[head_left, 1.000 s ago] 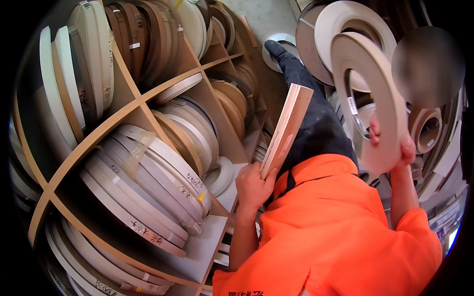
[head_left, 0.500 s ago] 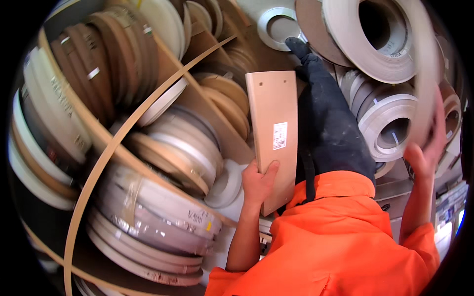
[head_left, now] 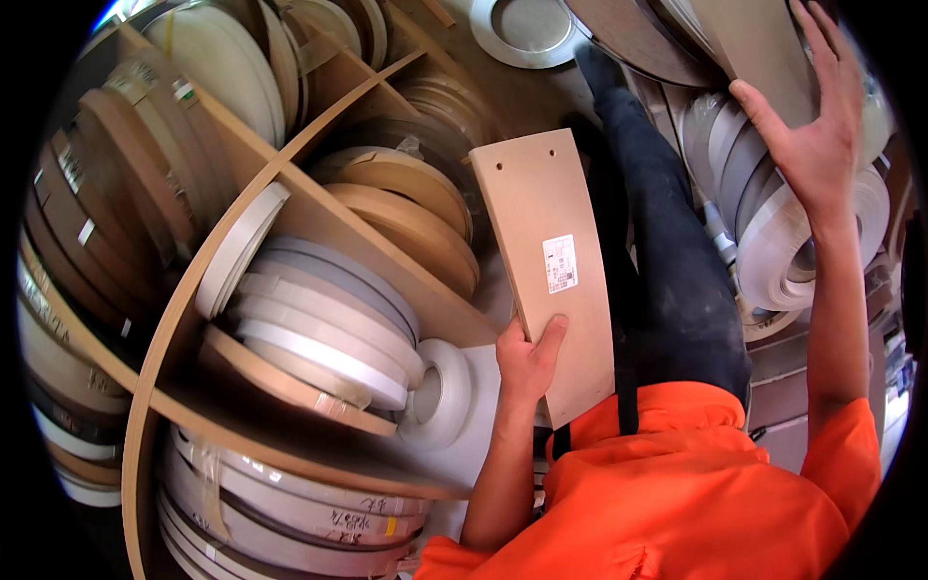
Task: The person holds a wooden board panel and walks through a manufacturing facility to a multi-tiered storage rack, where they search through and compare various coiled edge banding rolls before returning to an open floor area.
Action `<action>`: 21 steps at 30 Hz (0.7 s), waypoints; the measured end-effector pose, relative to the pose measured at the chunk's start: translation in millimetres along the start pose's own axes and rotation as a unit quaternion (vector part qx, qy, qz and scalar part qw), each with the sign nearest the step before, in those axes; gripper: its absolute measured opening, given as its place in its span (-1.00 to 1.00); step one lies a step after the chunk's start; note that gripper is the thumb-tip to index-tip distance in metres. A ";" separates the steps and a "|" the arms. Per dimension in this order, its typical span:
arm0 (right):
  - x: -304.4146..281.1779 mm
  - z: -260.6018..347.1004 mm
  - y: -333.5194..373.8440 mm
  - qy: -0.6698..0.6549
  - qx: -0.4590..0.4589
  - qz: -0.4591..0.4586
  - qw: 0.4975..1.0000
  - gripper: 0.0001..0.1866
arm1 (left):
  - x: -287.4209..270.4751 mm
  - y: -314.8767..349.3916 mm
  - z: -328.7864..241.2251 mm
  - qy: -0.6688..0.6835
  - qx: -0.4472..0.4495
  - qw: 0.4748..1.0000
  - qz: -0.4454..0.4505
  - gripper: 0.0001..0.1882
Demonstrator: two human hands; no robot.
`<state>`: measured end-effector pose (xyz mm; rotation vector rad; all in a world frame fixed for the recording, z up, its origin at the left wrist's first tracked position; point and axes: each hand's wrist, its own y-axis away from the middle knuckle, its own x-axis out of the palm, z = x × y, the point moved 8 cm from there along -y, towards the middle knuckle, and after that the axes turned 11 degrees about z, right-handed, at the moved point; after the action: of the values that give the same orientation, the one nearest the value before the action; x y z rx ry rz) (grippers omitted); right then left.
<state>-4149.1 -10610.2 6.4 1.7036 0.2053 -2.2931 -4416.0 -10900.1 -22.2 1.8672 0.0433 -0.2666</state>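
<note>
Board (head_left: 546,217) is gripped in your left hand (head_left: 528,362). Right of it, your spread right hand (head_left: 822,145) seemingly steadies a roll (head_left: 759,48); releasing needs care.

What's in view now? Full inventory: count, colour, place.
Board: 1, tan, centre
Label: 1, white, on the board
Shelving: 1, light brown, left
Shelved coils: many, white, grey, tan and brown, left
Small roll: 1, white, centre
Beige coil: 1, beige, top right
Other coils: several, grey, white and brown, right
Ring: 1, white, top centre
Trousers: 1 pair, dark, centre right
Top: 1, orange, bottom
Left hand: 1, bare, gripping the board
Right hand: 1, bare, open at the beige coil
</note>
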 end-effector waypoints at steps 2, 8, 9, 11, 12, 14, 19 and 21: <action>3.2 -3.3 13.6 -0.025 -0.014 -0.003 1.000 -0.30 | 3.1 -5.1 6.8 -0.027 -0.036 0.999 0.017 -0.72; 72.3 57.4 80.2 -0.343 -0.006 0.187 0.921 -0.54 | 19.5 -40.9 35.8 0.139 -0.034 0.989 0.029 -0.67; 105.6 59.0 91.0 -0.415 0.060 0.210 0.883 -0.52 | 24.9 -44.8 34.6 0.162 -0.038 0.985 0.033 -0.66; 164.4 66.5 127.5 -0.539 0.258 0.271 0.755 -0.43 | 28.0 -51.6 33.0 0.173 -0.015 0.985 0.022 -0.68; 182.8 74.6 130.2 -0.536 0.253 0.308 0.744 -0.41 | 27.9 -53.7 35.3 0.178 -0.013 0.984 0.014 -0.68; 224.1 98.0 140.3 -0.643 0.313 0.347 0.606 -0.46 | 27.2 -60.6 39.9 0.188 -0.016 0.982 0.008 -0.69; 281.9 126.7 165.1 -0.676 0.413 0.422 0.440 -0.54 | 27.1 -74.3 41.5 0.154 -0.061 0.986 0.005 -0.71; 289.5 131.7 152.8 -0.711 0.455 0.354 0.403 -0.57 | 27.0 -81.0 41.0 0.113 -0.062 0.992 0.004 -0.72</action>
<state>-4300.7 -10831.2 -223.1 -0.6966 -1.8674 -2.1096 -4409.7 -10916.6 -115.2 1.7659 0.2025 -0.0436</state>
